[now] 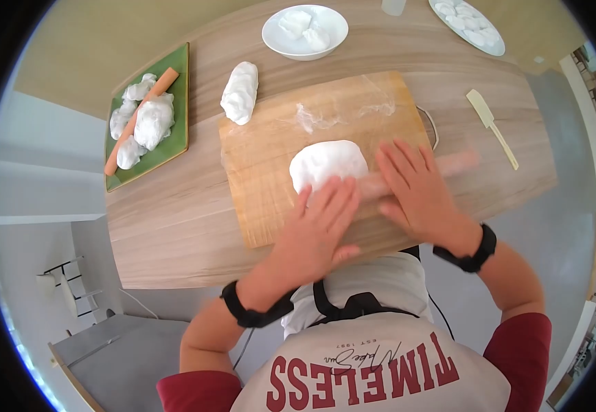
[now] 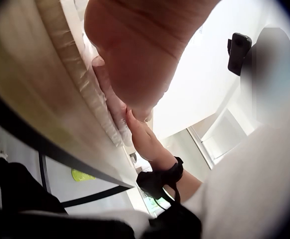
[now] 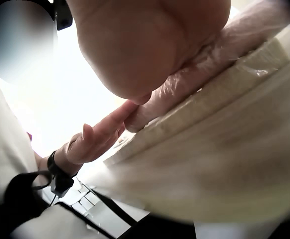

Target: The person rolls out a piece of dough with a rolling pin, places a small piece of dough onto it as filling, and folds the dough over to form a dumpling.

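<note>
A flattened piece of white dough (image 1: 329,161) lies on a wooden board (image 1: 264,206) covered with clear film. Along its near side, a film-wrapped rolling pin (image 1: 459,163) slants up to the right, blurred in the head view. My left hand (image 1: 317,230) lies with straight fingers over the pin's left end, fingertips at the dough's near edge. Flat on the pin farther right is my right hand (image 1: 418,189), its fingers spread. In the right wrist view, the palm (image 3: 155,50) rests on top of the wrapped pin (image 3: 175,94).
At the left, a green tray (image 1: 178,130) holds several wrapped white lumps and an orange rolling pin (image 1: 123,137). A wrapped dough roll (image 1: 241,93) lies beyond the board. Farther back are a white bowl (image 1: 281,49) and a plate of white pieces (image 1: 497,48). A spatula (image 1: 491,127) lies at the right.
</note>
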A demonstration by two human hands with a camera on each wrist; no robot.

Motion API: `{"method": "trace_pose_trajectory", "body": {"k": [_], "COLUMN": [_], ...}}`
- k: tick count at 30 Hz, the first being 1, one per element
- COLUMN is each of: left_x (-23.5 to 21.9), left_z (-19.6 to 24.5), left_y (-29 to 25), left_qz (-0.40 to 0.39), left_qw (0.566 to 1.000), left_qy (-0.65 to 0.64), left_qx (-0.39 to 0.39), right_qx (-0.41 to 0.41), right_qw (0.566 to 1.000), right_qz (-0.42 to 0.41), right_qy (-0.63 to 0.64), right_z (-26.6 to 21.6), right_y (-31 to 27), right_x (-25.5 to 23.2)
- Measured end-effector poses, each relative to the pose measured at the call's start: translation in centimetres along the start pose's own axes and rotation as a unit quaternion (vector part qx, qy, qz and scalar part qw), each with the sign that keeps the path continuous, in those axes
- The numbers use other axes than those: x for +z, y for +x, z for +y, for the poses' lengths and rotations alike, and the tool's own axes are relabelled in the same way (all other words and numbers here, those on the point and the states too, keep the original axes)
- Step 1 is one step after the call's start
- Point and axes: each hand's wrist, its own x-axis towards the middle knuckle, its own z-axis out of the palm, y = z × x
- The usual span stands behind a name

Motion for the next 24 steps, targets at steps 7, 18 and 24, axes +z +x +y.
{"method": "trace_pose_trajectory", "body": {"k": [7, 18, 24], "left_x": [0.7, -0.3, 1.0], "left_z": [-0.3, -4.5, 0.5], "left_y": [0.3, 3.3, -2.5], "left_qz": [0.026, 0.048, 0.008], "left_qw": [1.0, 0.994, 0.996], "left_qy": [0.004, -0.098, -0.089], "left_qx": [0.001, -0.019, 0.028], "right_qx": [-0.001, 0.037, -0.009], "right_qw": [1.0, 0.997, 1.0], "right_qz": [-0.006, -0.029, 0.0], "right_qy": [0.007, -0.056, -0.015], "right_z": [0.2, 3.0, -1.0], "right_y": [0.4, 5.8, -1.8], "right_x": [0.2, 1.7, -0.3]}}
